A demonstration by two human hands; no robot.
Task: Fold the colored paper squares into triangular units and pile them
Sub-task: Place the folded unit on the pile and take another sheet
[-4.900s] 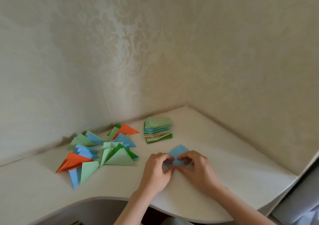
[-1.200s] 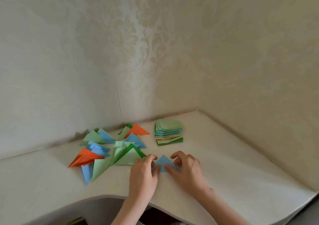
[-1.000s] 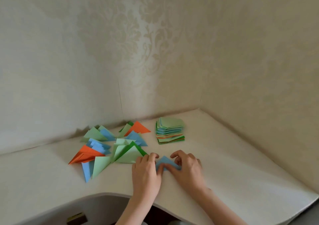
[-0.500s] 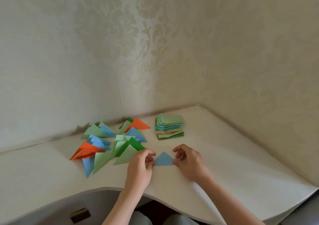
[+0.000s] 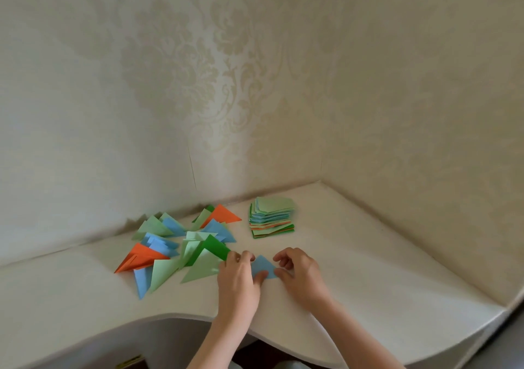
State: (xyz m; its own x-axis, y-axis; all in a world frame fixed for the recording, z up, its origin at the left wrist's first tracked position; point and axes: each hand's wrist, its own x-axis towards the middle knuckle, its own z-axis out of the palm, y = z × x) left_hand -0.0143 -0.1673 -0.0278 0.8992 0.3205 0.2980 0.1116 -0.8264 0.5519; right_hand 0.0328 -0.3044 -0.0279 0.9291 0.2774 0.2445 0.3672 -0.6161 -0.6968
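Head view: a blue folded triangle (image 5: 263, 266) lies flat on the pale desk (image 5: 368, 269), near the front edge and between the two hands. The left hand (image 5: 238, 280) rests on the desk at the triangle's left side; its thumb lies on the triangle's near left corner and its curled fingers (image 5: 243, 256) sit at the upper left edge, so it pinches the paper there. The right hand (image 5: 300, 272) is at the triangle's right corner, thumb tip touching the near right point, while its other fingers (image 5: 283, 259) are curled loosely above the desk; whether they press the paper cannot be told.

To the left of the hands, a loose pile of folded triangles (image 5: 181, 246) spreads across the desk, in light green, dark green, blue and orange; its nearest light green piece lies just beside the left hand. Farther back and to the right of that pile, a neat stack of unfolded paper squares (image 5: 272, 221) stands near the wall corner, light green on top with blue, orange and dark green layers below. Patterned cream wallpaper (image 5: 226, 85) covers both walls behind the desk.
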